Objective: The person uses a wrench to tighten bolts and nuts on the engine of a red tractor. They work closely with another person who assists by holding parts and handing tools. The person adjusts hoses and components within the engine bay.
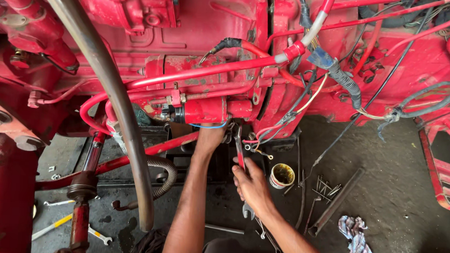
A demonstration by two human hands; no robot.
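While the left hand (210,136) reaches up under the red starter motor (201,110), its fingers are hidden behind the housing, so whether it grips anything cannot be told. Right hand (252,186) is closed around a long spanner (241,155); the shaft runs up toward the motor's underside, its top end lost among wires, and the lower jaw end sticks out below the fist. One blue wire (208,126) loops under the motor.

Right beside the right hand, one small round tin (282,175) with yellowish stuff inside sits on the floor (394,189). Next to it lies a loose heap of bolts (327,188), too tangled to count. One dark flat bar (335,202) lies diagonal near them, one crumpled rag (354,236) further right. Two more spanners (74,223) lie at lower left, partly cut by red frame parts.

A curved grey pipe (120,101) crosses the left foreground, blocking part of the red engine block (209,24). A corrugated hose (168,174) curls behind it. Both forearms are cut off at the bottom edge.
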